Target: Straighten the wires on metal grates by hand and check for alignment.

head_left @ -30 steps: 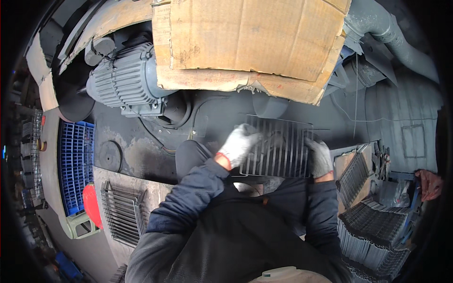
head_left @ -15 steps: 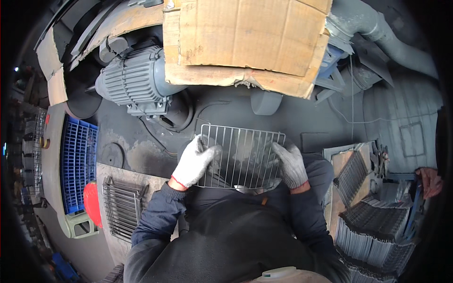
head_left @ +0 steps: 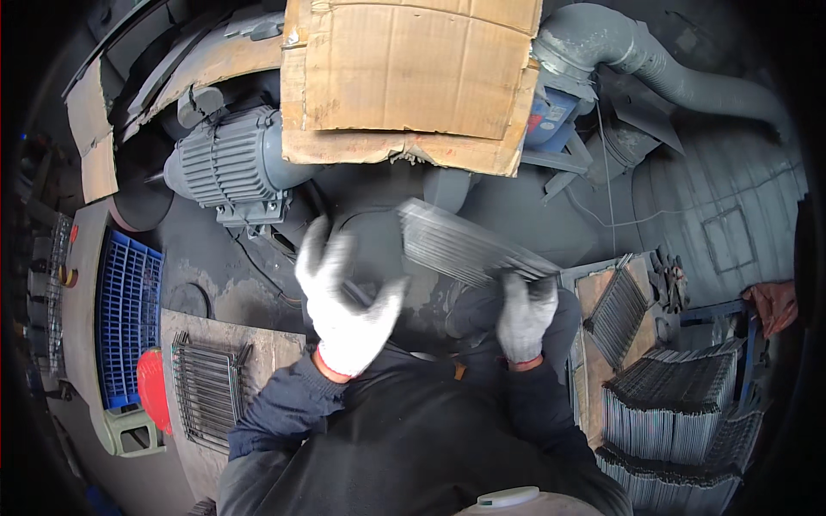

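Head view: we are holding a wire rack (head_left: 469, 245) in our right hand (head_left: 527, 322), whose gloved fingers are closing around its lower right edge. The rack is hanging in the air in front of our body, sloping down from its upper left corner toward that hand, and its bars are blurring. Our left hand (head_left: 348, 318) is staying apart from the rack, to its left, with the thumb and fingers spreading wide. Both hands are wearing white gloves, and dark blue sleeves (head_left: 542, 408) are covering our forearms.

Beyond the rack, a large cardboard sheet (head_left: 413, 77) is sloping toward us, and a grey motor (head_left: 228, 159) is sitting to its left. A thick grey pipe (head_left: 680, 82) is curving away at the upper right. On our left, several racks (head_left: 206, 387) are lying on a wooden board (head_left: 271, 344), with a red round thing (head_left: 153, 391) and a blue crate (head_left: 129, 318) standing beyond. On our right, more racks (head_left: 618, 318) are resting on another board (head_left: 589, 387), and tall rack stacks (head_left: 667, 430) are standing just beside it, near the lower right.
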Tool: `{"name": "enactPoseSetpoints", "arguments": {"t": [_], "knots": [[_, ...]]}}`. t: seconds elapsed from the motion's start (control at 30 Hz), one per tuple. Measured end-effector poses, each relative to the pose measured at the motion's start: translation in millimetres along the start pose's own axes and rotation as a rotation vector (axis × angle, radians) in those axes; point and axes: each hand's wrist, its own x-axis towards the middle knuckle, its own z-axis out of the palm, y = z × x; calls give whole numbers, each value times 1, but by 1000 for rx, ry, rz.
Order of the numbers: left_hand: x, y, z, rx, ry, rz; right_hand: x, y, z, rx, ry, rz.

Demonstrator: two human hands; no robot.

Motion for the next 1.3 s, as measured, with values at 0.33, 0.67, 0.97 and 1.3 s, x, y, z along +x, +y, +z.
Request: {"name": "enactPoseSetpoints", "arguments": {"t": [0.33, 0.67, 0.97, 1.3], "knots": [[-53, -33, 65, -1012, 57, -998, -15, 22, 13, 585, 74, 462], [-62, -87, 79, -898, -352, -1073, 50, 51, -38, -93, -229, 509], [-37, -89, 139, -915, -616, -1172, 82, 62, -77, 49, -106, 711], [-43, -147, 79, -817, -388, -1308, 72, 108, 3, -9, -315, 620]]}}
